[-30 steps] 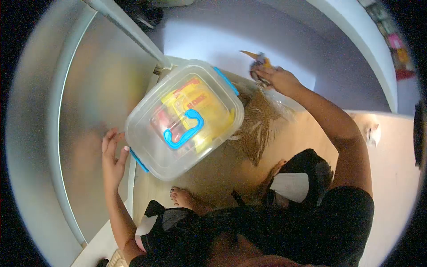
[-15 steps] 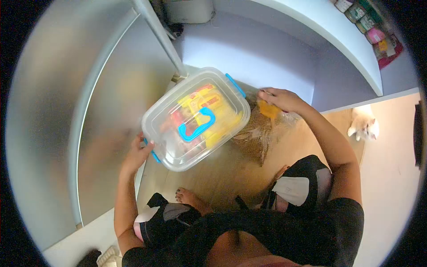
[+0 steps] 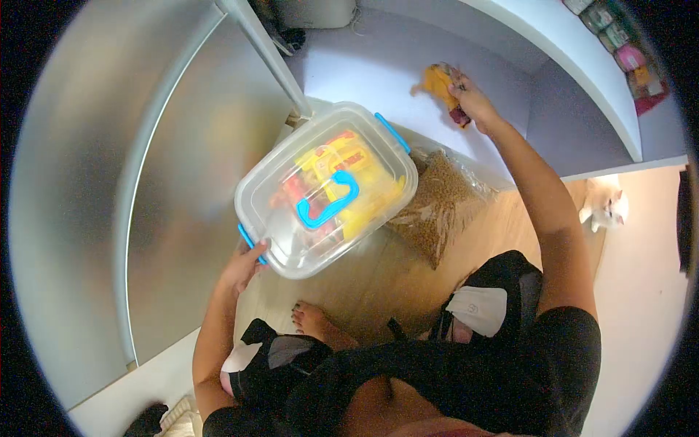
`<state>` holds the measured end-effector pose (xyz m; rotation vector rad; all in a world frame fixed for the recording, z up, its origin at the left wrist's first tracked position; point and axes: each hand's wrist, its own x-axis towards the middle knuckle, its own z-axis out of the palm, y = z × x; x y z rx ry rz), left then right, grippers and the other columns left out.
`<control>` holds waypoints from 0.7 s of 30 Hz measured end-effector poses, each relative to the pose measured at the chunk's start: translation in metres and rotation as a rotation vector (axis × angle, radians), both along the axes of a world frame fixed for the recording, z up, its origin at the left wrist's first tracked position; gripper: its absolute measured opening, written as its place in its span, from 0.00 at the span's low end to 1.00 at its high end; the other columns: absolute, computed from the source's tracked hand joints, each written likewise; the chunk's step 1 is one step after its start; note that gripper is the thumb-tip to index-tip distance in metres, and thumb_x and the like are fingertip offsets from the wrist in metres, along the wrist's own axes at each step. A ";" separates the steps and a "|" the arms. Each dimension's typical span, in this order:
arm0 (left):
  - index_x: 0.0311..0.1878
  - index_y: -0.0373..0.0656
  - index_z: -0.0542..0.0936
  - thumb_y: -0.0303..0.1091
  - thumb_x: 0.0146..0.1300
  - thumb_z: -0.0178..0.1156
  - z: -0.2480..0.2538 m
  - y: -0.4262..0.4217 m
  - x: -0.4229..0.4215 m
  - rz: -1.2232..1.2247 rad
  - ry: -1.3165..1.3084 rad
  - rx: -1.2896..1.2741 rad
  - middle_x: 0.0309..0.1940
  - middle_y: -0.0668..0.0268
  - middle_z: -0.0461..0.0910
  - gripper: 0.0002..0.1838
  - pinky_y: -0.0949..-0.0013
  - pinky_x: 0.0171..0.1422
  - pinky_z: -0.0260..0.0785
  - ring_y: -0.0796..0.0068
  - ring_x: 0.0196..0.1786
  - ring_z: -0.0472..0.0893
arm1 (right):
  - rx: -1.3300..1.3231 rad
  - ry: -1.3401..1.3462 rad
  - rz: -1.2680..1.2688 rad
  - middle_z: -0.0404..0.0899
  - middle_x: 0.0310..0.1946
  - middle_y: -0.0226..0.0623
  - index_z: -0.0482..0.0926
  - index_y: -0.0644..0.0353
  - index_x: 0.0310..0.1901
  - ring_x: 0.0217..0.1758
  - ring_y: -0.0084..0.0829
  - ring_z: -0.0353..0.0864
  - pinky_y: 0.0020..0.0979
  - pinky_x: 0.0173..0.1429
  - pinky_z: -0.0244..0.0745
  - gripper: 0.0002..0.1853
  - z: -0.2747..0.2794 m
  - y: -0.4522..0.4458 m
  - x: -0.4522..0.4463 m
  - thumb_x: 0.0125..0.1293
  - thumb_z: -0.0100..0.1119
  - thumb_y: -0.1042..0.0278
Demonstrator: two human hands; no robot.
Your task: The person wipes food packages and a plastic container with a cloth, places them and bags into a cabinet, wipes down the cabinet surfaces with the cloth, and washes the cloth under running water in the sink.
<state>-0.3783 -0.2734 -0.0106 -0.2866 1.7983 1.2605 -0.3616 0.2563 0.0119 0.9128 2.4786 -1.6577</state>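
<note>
With fingers of the right hand [image 3: 478, 108] clenched on an orange item [image 3: 439, 84], perhaps cloth, before the pale cabinet [image 3: 357, 69]. With the left hand [image 3: 239, 272], gripping a clear box [image 3: 290, 251] by its blue latch [image 3: 245, 234]. Flanked by a grey panel [image 3: 196, 189] and, well apart, a white cat [image 3: 606, 205]. Partly hiding a bag [image 3: 473, 188] of brown pellets [image 3: 435, 197]. Holding yellow and red packets [image 3: 329, 158].

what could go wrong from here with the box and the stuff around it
The left hand is at a blue latch on the clear box, so a stray push might pop that latch or nudge the box. The bag of brown pellets lies right by the box; its thin plastic could tear if the box shifts. The yellow item sticks out past the fingers of the right hand, so it may slip.
</note>
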 end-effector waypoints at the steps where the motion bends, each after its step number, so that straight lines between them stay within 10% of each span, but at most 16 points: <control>1: 0.67 0.37 0.50 0.47 0.59 0.59 0.006 0.002 0.002 -0.001 -0.001 0.004 0.58 0.58 0.67 0.41 0.68 0.50 0.69 0.68 0.53 0.72 | 0.116 0.040 -0.131 0.75 0.31 0.41 0.60 0.53 0.61 0.22 0.29 0.75 0.33 0.23 0.73 0.23 -0.009 0.005 -0.004 0.64 0.45 0.66; 2: 0.67 0.37 0.48 0.46 0.59 0.59 0.010 0.003 0.006 0.006 -0.040 0.048 0.58 0.58 0.67 0.42 0.68 0.51 0.70 0.68 0.53 0.73 | 0.123 0.039 -0.131 0.75 0.31 0.41 0.60 0.53 0.61 0.22 0.29 0.75 0.33 0.23 0.73 0.23 -0.048 0.023 -0.011 0.64 0.45 0.66; 3: 0.68 0.37 0.46 0.44 0.60 0.59 0.012 0.005 0.005 0.008 -0.083 0.089 0.58 0.58 0.67 0.42 0.69 0.51 0.70 0.68 0.53 0.73 | 0.764 0.229 0.075 0.74 0.39 0.44 0.61 0.52 0.62 0.33 0.34 0.75 0.36 0.36 0.73 0.23 -0.110 0.051 -0.018 0.63 0.44 0.69; 5: 0.68 0.38 0.45 0.43 0.59 0.60 0.012 0.002 -0.005 -0.020 -0.146 0.060 0.58 0.58 0.67 0.43 0.68 0.53 0.70 0.68 0.54 0.73 | 1.001 0.067 0.224 0.64 0.60 0.43 0.65 0.48 0.61 0.62 0.44 0.62 0.41 0.67 0.55 0.23 -0.126 0.044 -0.030 0.62 0.41 0.69; 10: 0.69 0.40 0.43 0.40 0.56 0.63 0.007 0.002 -0.011 -0.026 -0.214 0.042 0.61 0.57 0.62 0.46 0.69 0.54 0.70 0.67 0.58 0.70 | 1.062 0.130 0.463 0.56 0.67 0.30 0.62 0.44 0.64 0.70 0.38 0.52 0.39 0.71 0.48 0.22 -0.109 0.030 -0.124 0.70 0.31 0.53; 21: 0.69 0.37 0.43 0.40 0.49 0.69 0.017 0.000 -0.009 0.049 -0.328 0.065 0.64 0.54 0.60 0.52 0.59 0.64 0.60 0.60 0.64 0.64 | 1.249 0.350 0.709 0.62 0.64 0.29 0.63 0.50 0.62 0.64 0.31 0.62 0.32 0.59 0.68 0.22 -0.131 -0.076 -0.187 0.66 0.42 0.60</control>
